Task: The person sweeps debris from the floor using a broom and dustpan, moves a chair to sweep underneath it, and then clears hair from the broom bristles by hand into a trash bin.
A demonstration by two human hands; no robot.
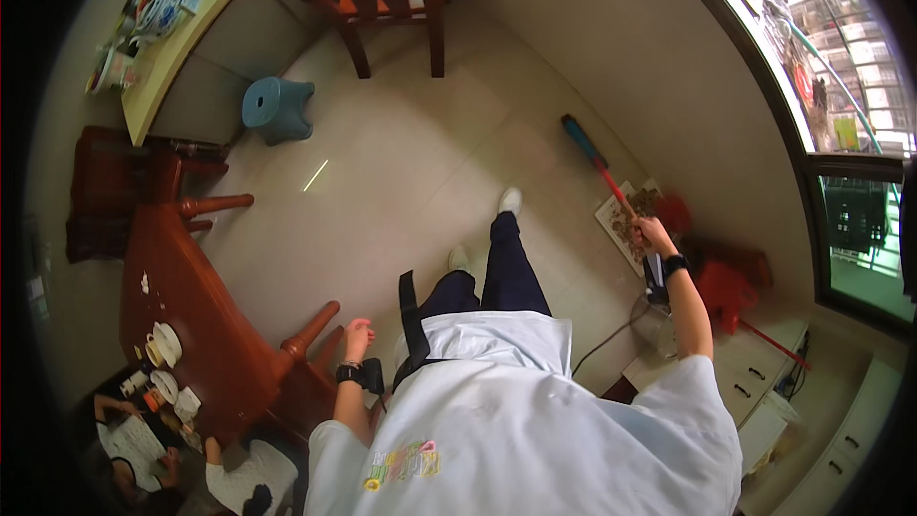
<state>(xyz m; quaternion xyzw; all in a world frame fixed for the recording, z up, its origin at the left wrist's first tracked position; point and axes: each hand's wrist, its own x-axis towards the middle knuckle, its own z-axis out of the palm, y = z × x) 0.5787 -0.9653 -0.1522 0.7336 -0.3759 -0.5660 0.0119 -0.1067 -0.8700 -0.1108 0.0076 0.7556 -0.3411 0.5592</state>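
Observation:
My right hand (650, 233) grips the red handle of a broom (607, 178). The broom slants away from me, and its blue head (582, 140) is low over the tiled floor near the wall; I cannot tell if it touches. Down at my left side, my left hand (359, 337) holds nothing, with its fingers loosely curled. It is nearest to the turned leg (312, 330) of a reddish wooden table. Just beyond my right hand lies a pale, patterned flat panel (620, 218), partly hidden by the hand and broom.
A blue plastic stool (276, 109) stands ahead on the left, and a wooden chair (387, 11) at the far end. Red plastic objects (723, 294) and a white cabinet (752, 369) are at right. Two people (251, 473) sit by the wooden table (190, 287), which bears dishes (165, 344).

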